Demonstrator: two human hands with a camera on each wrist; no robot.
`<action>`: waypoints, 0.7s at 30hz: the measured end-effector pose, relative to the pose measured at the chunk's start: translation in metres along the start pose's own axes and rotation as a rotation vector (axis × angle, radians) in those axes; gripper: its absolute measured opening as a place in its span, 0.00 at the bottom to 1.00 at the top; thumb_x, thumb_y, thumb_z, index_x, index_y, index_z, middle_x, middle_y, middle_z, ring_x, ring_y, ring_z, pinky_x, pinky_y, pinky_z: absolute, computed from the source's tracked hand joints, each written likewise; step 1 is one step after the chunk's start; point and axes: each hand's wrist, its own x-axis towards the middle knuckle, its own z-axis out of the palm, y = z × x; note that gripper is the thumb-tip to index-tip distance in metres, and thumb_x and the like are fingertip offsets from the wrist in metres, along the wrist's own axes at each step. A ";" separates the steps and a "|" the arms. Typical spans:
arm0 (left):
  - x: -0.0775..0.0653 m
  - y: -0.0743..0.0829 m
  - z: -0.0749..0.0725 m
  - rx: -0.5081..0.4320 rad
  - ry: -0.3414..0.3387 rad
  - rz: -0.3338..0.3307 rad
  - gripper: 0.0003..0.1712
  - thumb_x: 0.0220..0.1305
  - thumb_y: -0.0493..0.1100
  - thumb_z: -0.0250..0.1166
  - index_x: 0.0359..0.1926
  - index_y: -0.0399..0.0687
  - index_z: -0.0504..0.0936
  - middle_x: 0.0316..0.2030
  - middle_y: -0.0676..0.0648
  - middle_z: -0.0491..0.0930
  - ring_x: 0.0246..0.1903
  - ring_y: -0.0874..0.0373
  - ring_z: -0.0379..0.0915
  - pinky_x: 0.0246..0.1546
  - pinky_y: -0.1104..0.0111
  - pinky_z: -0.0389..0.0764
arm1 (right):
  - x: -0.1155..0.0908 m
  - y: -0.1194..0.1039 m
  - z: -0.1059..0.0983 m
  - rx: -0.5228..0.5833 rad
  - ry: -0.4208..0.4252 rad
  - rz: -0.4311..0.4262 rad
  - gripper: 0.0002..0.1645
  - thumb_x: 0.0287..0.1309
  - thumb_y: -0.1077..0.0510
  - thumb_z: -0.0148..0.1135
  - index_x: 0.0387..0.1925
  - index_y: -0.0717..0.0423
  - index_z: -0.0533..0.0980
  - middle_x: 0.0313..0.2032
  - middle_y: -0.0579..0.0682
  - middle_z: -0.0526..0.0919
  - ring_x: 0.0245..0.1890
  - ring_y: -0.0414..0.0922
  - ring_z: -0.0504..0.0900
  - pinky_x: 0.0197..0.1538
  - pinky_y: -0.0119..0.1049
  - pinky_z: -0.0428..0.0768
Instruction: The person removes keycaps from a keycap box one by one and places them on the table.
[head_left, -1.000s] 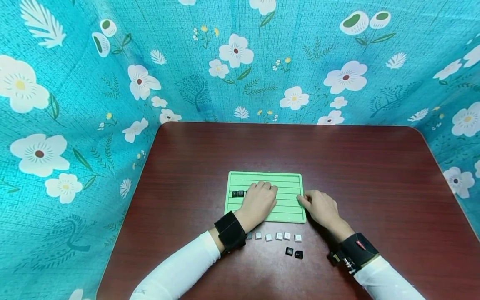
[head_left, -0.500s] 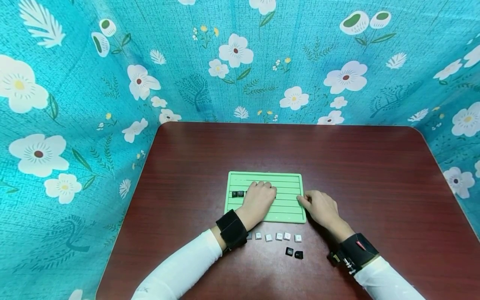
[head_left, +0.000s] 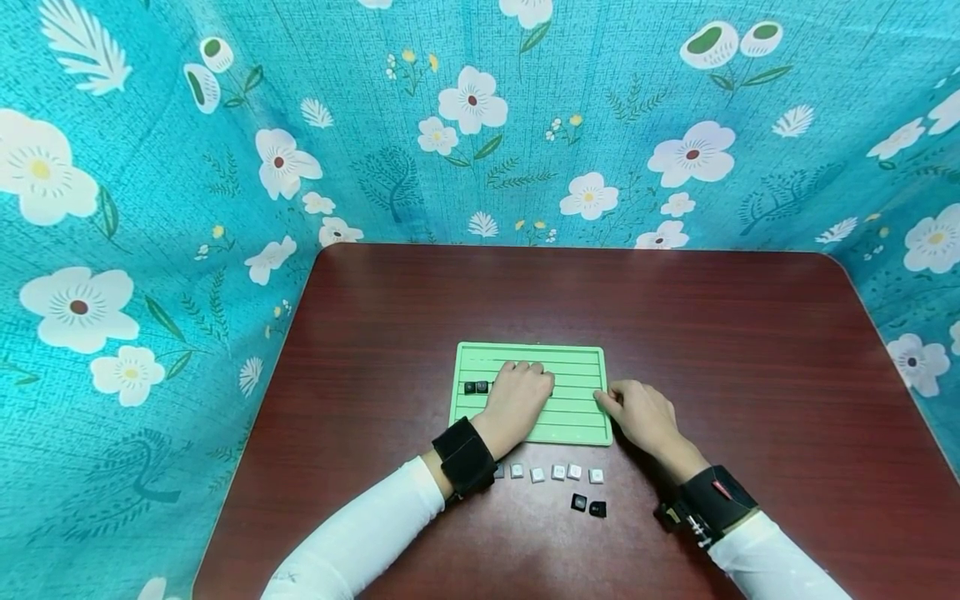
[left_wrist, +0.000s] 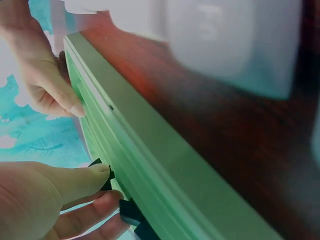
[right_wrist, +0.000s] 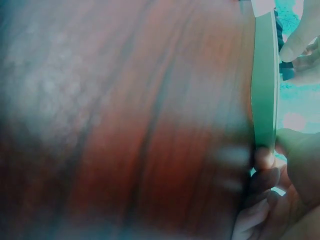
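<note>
My left hand [head_left: 517,402] is over the middle of a green grooved board [head_left: 573,431]. In the left wrist view its thumb and fingers pinch a black keycap [left_wrist: 106,183] close against the board. More black keycaps [head_left: 476,387] sit in a groove to the left of this hand, partly covered by it in the head view. At the board's right edge, my right hand [head_left: 643,414] grips the rim, thumb on top and fingers curled at the side, as the right wrist view shows.
On the dark wooden table [head_left: 712,325], a row of several white keycaps [head_left: 558,472] lies in front of the board. Two black keycaps [head_left: 588,506] lie nearer to me. A blue flowered cloth [head_left: 405,125] surrounds the table's back and sides.
My left hand has shifted very slightly left over the board, its fingers drawn in a little. The right hand and the board stay where they were.
</note>
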 end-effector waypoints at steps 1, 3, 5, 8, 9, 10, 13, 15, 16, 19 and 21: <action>0.000 0.000 -0.001 0.001 0.005 0.001 0.10 0.57 0.34 0.60 0.30 0.55 0.83 0.27 0.54 0.79 0.27 0.60 0.73 0.28 0.67 0.70 | 0.000 0.000 0.000 0.000 0.000 0.001 0.25 0.61 0.41 0.53 0.13 0.45 0.63 0.11 0.42 0.60 0.13 0.42 0.62 0.16 0.38 0.57; 0.000 0.000 -0.003 0.004 0.014 0.003 0.10 0.57 0.34 0.60 0.29 0.55 0.82 0.27 0.54 0.79 0.27 0.60 0.73 0.27 0.67 0.70 | 0.000 0.000 0.001 -0.002 -0.001 0.004 0.25 0.60 0.40 0.53 0.13 0.45 0.63 0.11 0.42 0.60 0.13 0.42 0.62 0.16 0.38 0.57; 0.000 0.000 -0.005 0.001 0.018 0.005 0.10 0.56 0.34 0.59 0.28 0.55 0.82 0.26 0.54 0.79 0.26 0.60 0.73 0.26 0.67 0.69 | 0.000 0.001 0.001 -0.003 -0.003 0.006 0.25 0.60 0.40 0.53 0.13 0.45 0.63 0.11 0.42 0.60 0.13 0.42 0.62 0.16 0.38 0.57; -0.002 0.001 -0.007 -0.007 0.032 0.010 0.10 0.56 0.34 0.60 0.27 0.55 0.82 0.25 0.55 0.79 0.25 0.61 0.72 0.25 0.68 0.68 | 0.000 0.001 0.002 -0.001 -0.004 0.008 0.25 0.60 0.40 0.53 0.13 0.45 0.63 0.11 0.42 0.60 0.13 0.42 0.62 0.16 0.38 0.57; -0.002 0.001 -0.008 -0.008 0.037 0.013 0.10 0.56 0.35 0.60 0.27 0.56 0.82 0.25 0.55 0.78 0.25 0.61 0.72 0.25 0.68 0.67 | 0.000 0.002 0.002 -0.002 -0.003 0.008 0.25 0.60 0.40 0.53 0.13 0.45 0.63 0.11 0.42 0.60 0.13 0.42 0.62 0.16 0.38 0.56; -0.003 0.001 -0.009 -0.011 0.042 0.018 0.09 0.56 0.35 0.61 0.27 0.56 0.82 0.24 0.55 0.78 0.24 0.61 0.72 0.24 0.68 0.67 | 0.001 0.002 0.002 -0.001 -0.004 0.007 0.25 0.60 0.40 0.53 0.13 0.45 0.63 0.11 0.42 0.60 0.13 0.42 0.61 0.16 0.37 0.56; -0.006 0.003 -0.011 -0.018 0.057 0.032 0.09 0.56 0.36 0.61 0.26 0.56 0.81 0.23 0.55 0.77 0.22 0.61 0.70 0.22 0.69 0.65 | 0.001 0.002 0.002 0.000 -0.004 0.005 0.25 0.60 0.40 0.53 0.13 0.45 0.63 0.11 0.42 0.60 0.13 0.42 0.62 0.16 0.37 0.56; -0.009 0.004 -0.013 -0.019 0.058 0.040 0.09 0.56 0.35 0.61 0.25 0.56 0.81 0.23 0.55 0.76 0.22 0.61 0.70 0.22 0.68 0.64 | 0.001 0.002 0.002 -0.001 -0.004 0.003 0.25 0.60 0.40 0.53 0.13 0.45 0.63 0.11 0.42 0.60 0.13 0.42 0.62 0.16 0.38 0.56; -0.010 0.004 -0.013 -0.022 0.057 0.041 0.09 0.56 0.35 0.61 0.26 0.56 0.81 0.22 0.55 0.76 0.22 0.61 0.69 0.22 0.68 0.64 | 0.001 0.002 0.002 -0.001 -0.005 0.002 0.25 0.60 0.40 0.53 0.13 0.45 0.63 0.11 0.42 0.60 0.13 0.43 0.62 0.16 0.38 0.56; -0.011 0.006 -0.015 -0.020 0.054 0.039 0.08 0.56 0.37 0.62 0.26 0.56 0.81 0.23 0.55 0.77 0.23 0.61 0.70 0.23 0.68 0.65 | 0.001 0.002 0.002 -0.001 -0.006 0.003 0.25 0.60 0.40 0.53 0.13 0.45 0.63 0.11 0.42 0.60 0.12 0.43 0.62 0.16 0.38 0.56; -0.012 0.007 -0.017 -0.020 0.058 0.035 0.07 0.56 0.37 0.62 0.26 0.56 0.81 0.23 0.55 0.77 0.23 0.61 0.70 0.24 0.68 0.66 | 0.001 0.002 0.002 -0.001 -0.007 0.004 0.25 0.60 0.40 0.53 0.13 0.45 0.63 0.11 0.42 0.60 0.12 0.43 0.62 0.16 0.38 0.56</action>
